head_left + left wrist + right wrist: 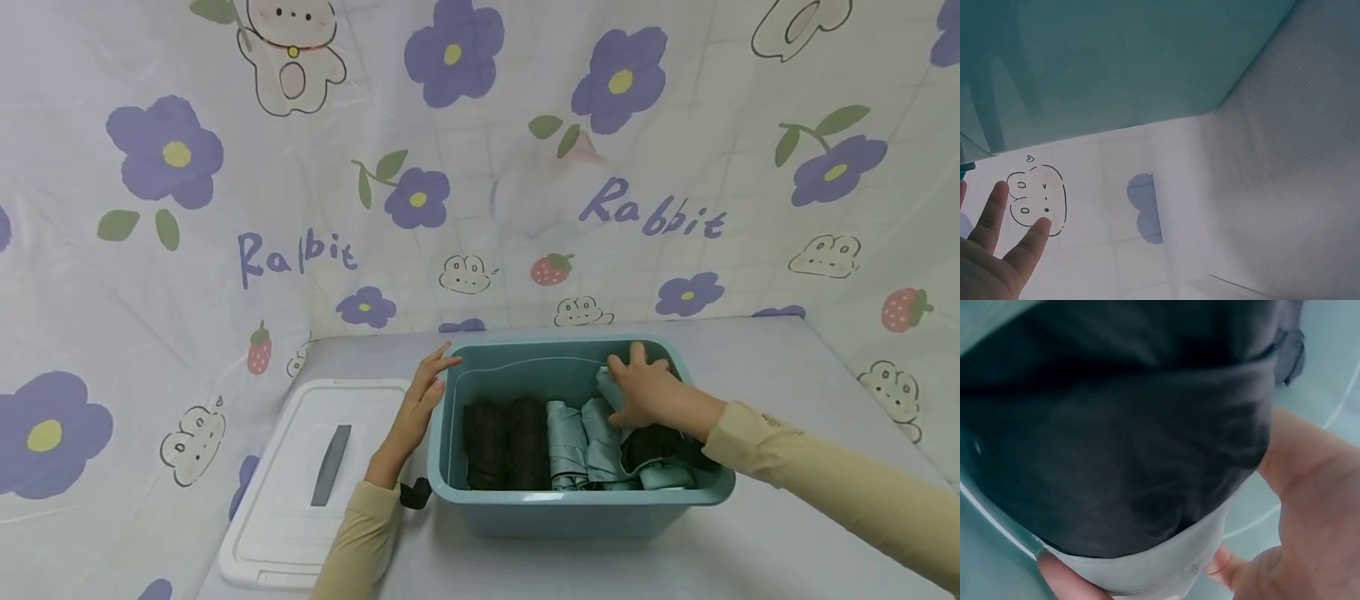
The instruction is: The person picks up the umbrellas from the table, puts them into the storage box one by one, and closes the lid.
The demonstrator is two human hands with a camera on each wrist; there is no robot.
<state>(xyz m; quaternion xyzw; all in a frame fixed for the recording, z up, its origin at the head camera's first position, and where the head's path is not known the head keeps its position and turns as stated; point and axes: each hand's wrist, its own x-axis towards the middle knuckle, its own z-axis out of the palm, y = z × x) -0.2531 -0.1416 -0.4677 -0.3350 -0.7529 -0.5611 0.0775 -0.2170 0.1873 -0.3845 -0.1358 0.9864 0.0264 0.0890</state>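
Observation:
A blue-green plastic storage bin (pixel 585 498) holds several rolled cloth bundles. Two black rolls (pixel 487 446) lie at its left, with light-blue rolls (pixel 567 442) beside them. At the bin's right end my right hand (pixel 651 393) grips a light-blue and black cloth bundle (pixel 1135 462); in the right wrist view thumb and fingers lie around its pale end. My left hand (pixel 415 408) is at the bin's back left corner, its fingers spread and nearly straight beside the rim. The left wrist view shows that hand (pixel 994 256) below the bin's outer wall.
A white lid (pixel 288 492) with a grey handle (pixel 331 465) lies on the white-covered table left of the bin. A small black object (pixel 416 493) sits by the left forearm. A curtain (pixel 480 167) printed with flowers and rabbits hangs behind.

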